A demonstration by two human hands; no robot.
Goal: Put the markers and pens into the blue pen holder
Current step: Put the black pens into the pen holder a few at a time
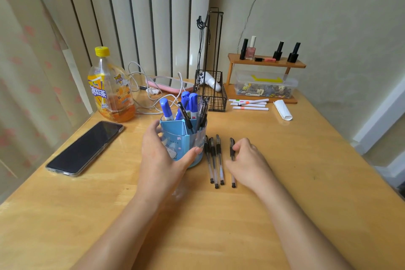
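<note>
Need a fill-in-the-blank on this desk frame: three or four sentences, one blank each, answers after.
1. The left hand is wrapped around the blue ____.
2. ____ black pens lie on the table to the right of the holder.
3. The right hand touches the pen lying farthest to the ____.
4. The markers standing in the holder have ____ caps.

Missing words: pen holder; Four; right; blue

The table (274,155) is glossy pale wood. The pen holder (175,144) is translucent blue plastic, the basket (215,96) matt black wire, the phone (85,149) glassy dark.
</note>
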